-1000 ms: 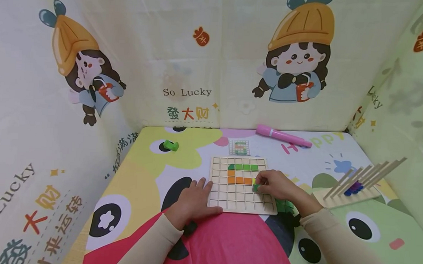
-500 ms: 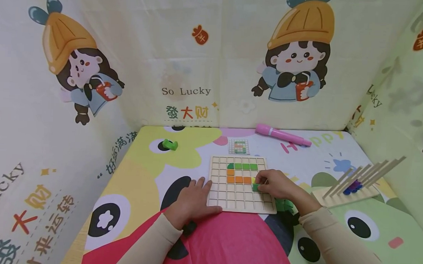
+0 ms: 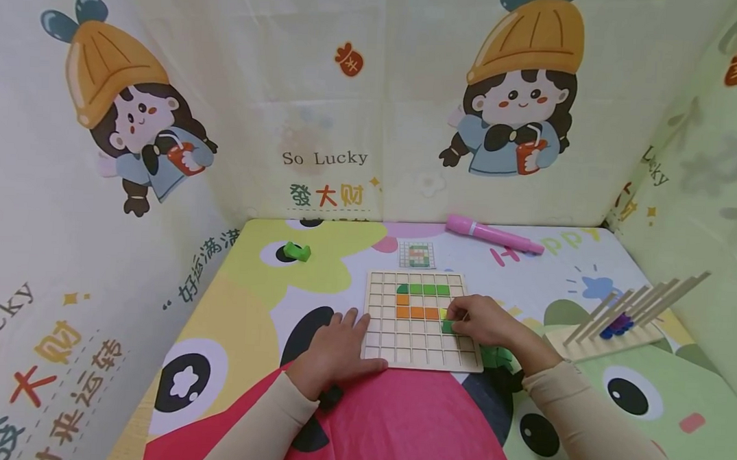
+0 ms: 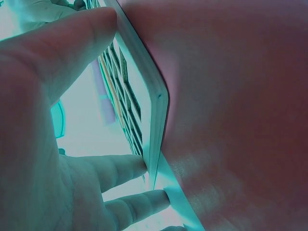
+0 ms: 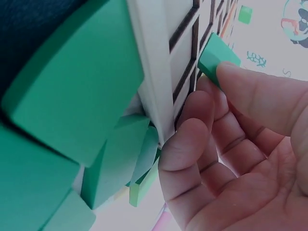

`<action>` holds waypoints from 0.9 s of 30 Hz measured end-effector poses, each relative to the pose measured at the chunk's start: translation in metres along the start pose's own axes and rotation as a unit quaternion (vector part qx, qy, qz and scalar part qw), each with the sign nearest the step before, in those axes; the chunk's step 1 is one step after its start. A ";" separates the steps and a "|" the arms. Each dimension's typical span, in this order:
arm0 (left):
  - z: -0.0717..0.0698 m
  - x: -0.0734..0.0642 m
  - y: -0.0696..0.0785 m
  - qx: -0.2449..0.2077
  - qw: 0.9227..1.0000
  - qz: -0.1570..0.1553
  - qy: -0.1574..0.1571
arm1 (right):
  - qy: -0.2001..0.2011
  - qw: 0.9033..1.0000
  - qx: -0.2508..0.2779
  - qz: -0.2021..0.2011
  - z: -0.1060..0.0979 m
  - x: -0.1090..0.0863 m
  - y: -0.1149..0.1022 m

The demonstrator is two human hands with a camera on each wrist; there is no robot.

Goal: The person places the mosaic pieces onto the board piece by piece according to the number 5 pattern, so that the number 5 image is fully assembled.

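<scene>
A wooden grid board point(image 3: 400, 353) lies on the table, with a row of green tiles point(image 3: 430, 289), several orange tiles point(image 3: 417, 312) and a partly covered yellow tile point(image 3: 444, 314) in its cells. My left hand point(image 3: 339, 345) rests at its near left corner, fingers spread along the left edge and thumb along the front edge. At the board's right side, my right hand point(image 3: 482, 322) pinches a green tile point(image 5: 217, 57) between thumb and fingers, tilted over a cell in the right wrist view. Loose green pieces point(image 5: 79, 86) lie just beside the board's right edge.
Behind the board is a small pattern card point(image 3: 417, 255), with a pink marker point(image 3: 494, 236) to its right. A green piece point(image 3: 297, 252) lies at the back left. A wooden peg stand point(image 3: 576, 349) with blue and purple pieces stands at right. Printed cloth walls surround the table.
</scene>
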State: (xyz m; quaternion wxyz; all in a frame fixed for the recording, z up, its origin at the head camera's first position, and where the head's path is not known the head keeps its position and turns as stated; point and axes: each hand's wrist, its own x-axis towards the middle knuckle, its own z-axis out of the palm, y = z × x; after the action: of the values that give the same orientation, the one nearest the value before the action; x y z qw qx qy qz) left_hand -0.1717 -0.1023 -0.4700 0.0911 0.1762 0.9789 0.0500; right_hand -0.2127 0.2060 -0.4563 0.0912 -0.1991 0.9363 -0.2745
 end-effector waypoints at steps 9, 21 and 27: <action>-0.001 0.000 0.000 -0.005 1.000 0.002 0.004 | 0.008 0.999 -0.033 0.012 0.003 0.006 -0.007; 0.000 0.000 0.001 -0.008 1.000 -0.001 -0.002 | 0.024 0.996 -0.078 0.022 0.007 0.005 -0.011; -0.001 0.000 0.000 -0.008 1.000 -0.002 -0.003 | 0.056 0.997 -0.043 0.033 -0.008 -0.013 -0.001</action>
State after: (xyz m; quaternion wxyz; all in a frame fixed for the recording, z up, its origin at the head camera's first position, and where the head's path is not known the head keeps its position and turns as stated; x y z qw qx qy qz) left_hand -0.1719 -0.1024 -0.4695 0.0955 0.1739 0.9784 0.0574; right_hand -0.2032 0.2141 -0.4478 0.0387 -0.1561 0.9570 -0.2413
